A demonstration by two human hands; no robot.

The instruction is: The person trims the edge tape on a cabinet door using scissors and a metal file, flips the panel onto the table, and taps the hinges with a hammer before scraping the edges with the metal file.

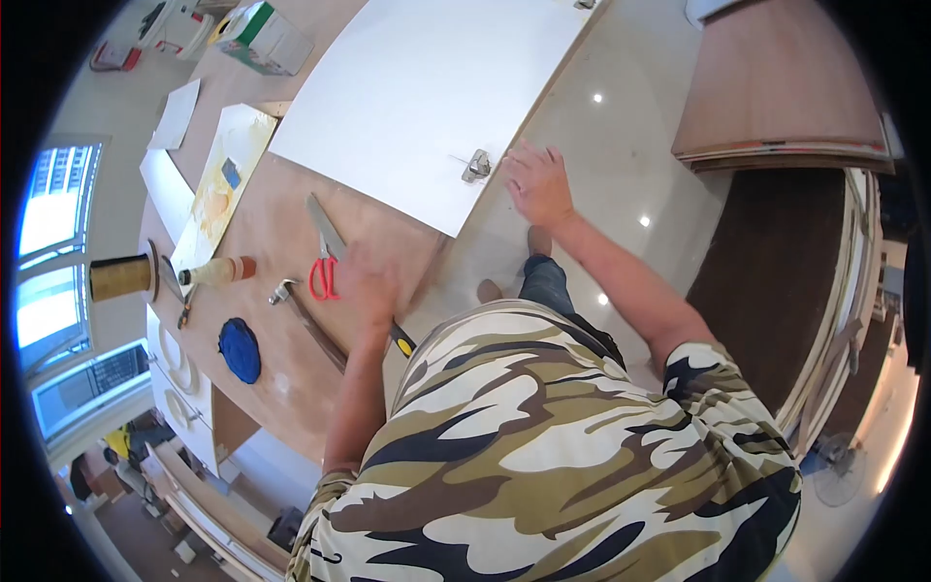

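My right hand [539,186] is by the long edge of a big white board [417,102]. Its fingers are loose and a bit spread, and I see nothing in it. I can't tell if the fingertips touch the edge. Just beside them, a metal hinge [476,166] sits on the board near its close corner. Another hinge [584,4] is at the far end, partly cut off. The big board lies flat, with part of it on the brown tabletop [281,209] and one side above the shiny floor [630,145].

My left hand [369,289] is all blurry, so I can't tell if it is gripping anything. It is over the tabletop, right next to the red handles of the scissors [322,278]. The scissors' blades point away from me. A hammer [312,325] lies on the near side of them, and a round blue thing [239,350] is farther left. A bottle [216,271] lies on its side, and a roll [123,277] is past it at the table's edge. Behind the bottle is a board with yellow smears [211,194], with a little blue piece [231,173] on it.
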